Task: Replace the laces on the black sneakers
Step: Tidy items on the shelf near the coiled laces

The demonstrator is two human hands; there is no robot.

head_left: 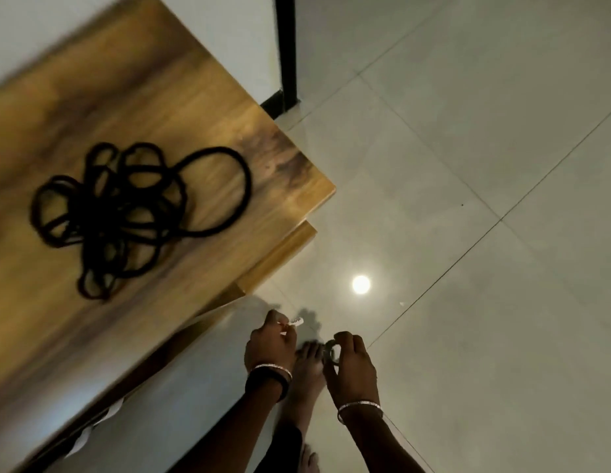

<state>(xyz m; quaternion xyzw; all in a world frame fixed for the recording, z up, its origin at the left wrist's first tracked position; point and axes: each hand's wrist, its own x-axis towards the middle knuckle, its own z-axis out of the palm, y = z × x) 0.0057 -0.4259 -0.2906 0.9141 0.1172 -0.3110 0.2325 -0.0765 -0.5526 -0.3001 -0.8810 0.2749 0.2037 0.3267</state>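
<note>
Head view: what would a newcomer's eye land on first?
A tangle of black laces lies on the wooden table, upper left. A round glare spot shines on the tiled floor at centre. Below it, the left hand pinches a white tag and the right hand holds a small dark coil, above a bare foot.

The worktop (201, 107) is wood, streaked brown grain, smooth with a faint sheen. The black laces (116, 213) on it look like matt cloth cord. The floor (468, 165) is pale glossy tile, mirroring a lamp. Thin bangles (360, 406) on both wrists gleam like metal. The white tag (295, 322) pinched by the left hand (270, 346) looks like paper; the small loop (331, 351) in the right hand (353, 368) is too blurred to tell.
</note>
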